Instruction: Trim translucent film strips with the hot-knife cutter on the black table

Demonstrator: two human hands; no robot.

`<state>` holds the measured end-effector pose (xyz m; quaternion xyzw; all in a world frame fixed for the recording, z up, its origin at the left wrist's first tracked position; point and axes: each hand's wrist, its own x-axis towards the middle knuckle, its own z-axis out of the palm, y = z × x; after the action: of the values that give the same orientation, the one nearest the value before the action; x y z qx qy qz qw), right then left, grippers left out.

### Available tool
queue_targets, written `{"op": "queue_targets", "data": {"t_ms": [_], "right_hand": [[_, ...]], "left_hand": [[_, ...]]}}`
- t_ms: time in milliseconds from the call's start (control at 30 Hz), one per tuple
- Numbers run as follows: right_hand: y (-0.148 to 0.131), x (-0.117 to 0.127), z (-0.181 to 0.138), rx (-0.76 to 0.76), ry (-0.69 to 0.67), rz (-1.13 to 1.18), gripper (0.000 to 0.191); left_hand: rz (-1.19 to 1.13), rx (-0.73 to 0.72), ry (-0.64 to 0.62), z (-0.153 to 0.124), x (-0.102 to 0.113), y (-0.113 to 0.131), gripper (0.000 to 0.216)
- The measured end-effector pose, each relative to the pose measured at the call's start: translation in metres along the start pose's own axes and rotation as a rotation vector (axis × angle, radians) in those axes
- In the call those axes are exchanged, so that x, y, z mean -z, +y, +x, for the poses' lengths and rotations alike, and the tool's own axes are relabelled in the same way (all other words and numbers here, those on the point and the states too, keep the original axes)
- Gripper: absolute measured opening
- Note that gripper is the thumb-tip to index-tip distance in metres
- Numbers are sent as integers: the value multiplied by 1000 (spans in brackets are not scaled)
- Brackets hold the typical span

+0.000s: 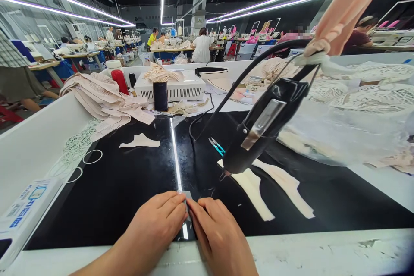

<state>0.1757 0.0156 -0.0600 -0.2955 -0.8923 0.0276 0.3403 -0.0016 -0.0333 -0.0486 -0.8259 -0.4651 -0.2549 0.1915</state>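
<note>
My left hand (pixel 158 224) and my right hand (pixel 216 233) meet at the near edge of a glossy black worktop (pixel 123 181). Their fingertips pinch together on a small thin piece (pixel 188 196) lying over the bright reflected light strip; I cannot make out what it is. A black hand tool (pixel 263 125) hangs from a cord above the table, its tip just beyond my right hand. Two cream fabric cut pieces (pixel 258 189) lie to the right of it, and small scissors (pixel 215 144) with teal handles lie behind.
Another cream piece (pixel 140 141) lies further back. A beige fabric pile (pixel 103 99), a white box unit (pixel 174 86), a dark phone (pixel 160 96) and a red cylinder (pixel 119 81) sit beyond. Lace in clear plastic (pixel 349 129) fills the right. White rings (pixel 92 156) lie left. People work at distant tables.
</note>
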Motion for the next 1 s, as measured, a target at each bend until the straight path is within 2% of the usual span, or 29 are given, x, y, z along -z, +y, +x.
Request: {"op": "queue_targets", "data": {"t_ms": [133, 200, 267, 300, 367, 433, 500, 533, 633, 700, 833, 900, 1000], "right_hand": [[8, 17, 0, -25, 57, 30, 25], [15, 32, 3, -101, 163, 58, 21], [23, 47, 10, -225, 330, 58, 17], [28, 54, 15, -311, 415, 81, 20], [38, 64, 29, -425, 532, 203, 45], [47, 69, 47, -421, 521, 408, 78], [54, 71, 66, -403, 432, 615, 91], [56, 72, 75, -405, 406, 702, 88], [57, 71, 96, -405, 391, 853, 51], [53, 70, 104, -379, 377, 905, 38], [34, 66, 111, -321, 282, 1035, 47], [21, 64, 114, -325, 258, 1075, 45], [1, 59, 118, -345, 326, 1078, 35]], "left_hand": [[14, 16, 10, 1, -1, 1, 42], [12, 27, 11, 1, -2, 2, 42], [5, 33, 5, 1, -3, 4, 44], [4, 33, -4, 1, -3, 4, 45], [4, 25, -24, 1, -3, 5, 46], [4, 13, -32, 1, -3, 6, 46], [1, 9, -22, 1, -1, 6, 44], [0, 6, -16, 2, -1, 5, 43], [11, -7, -5, 4, 0, 5, 43], [12, -17, -4, 4, 1, 5, 43], [15, -28, -11, 1, -2, 5, 40], [26, -35, -12, -1, -4, 4, 38], [35, -46, -11, -3, -6, 2, 37]]}}
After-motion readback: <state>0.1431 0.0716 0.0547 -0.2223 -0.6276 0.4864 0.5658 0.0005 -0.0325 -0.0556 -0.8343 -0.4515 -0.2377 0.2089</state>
